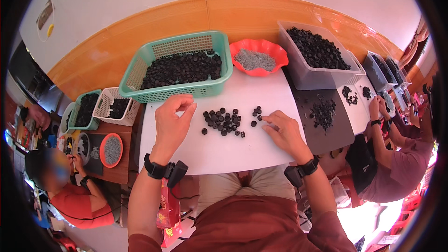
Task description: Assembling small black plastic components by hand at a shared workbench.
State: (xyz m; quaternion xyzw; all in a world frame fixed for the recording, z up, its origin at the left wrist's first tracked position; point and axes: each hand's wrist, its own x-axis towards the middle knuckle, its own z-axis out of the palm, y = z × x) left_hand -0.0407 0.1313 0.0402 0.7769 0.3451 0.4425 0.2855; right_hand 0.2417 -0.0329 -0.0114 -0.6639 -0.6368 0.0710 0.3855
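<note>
Looking down through the head view, we see 2 hands over a white bench [210,151]. Our left hand [171,123] is raised at about 9 o'clock from a loose pile of small black caps [224,121]; its thumb and forefinger are pinched together, but whether a piece sits between them is too small to tell. Our right hand [284,130], at 3 o'clock from the pile, lies low on the bench with its fingertips touching a small cluster of black caps [255,112], roughly 5 pieces set apart from the rest. The main pile holds about 20.

At 12 o'clock stand 3 containers: 1 green basket [140,63] filled with black caps, 1 red bowl [242,44] of small grey pieces, and 1 clear bin [303,77] heaped with black parts. We judge the work far from finished: only a handful lies sorted out on the bench, while basket and bin stay nearly full.

At 8 o'clock 1 person in a red shirt [84,205] works beside 2 more baskets and an orange dish; at 3 o'clock another person's hands [378,107] work near further bins.
</note>
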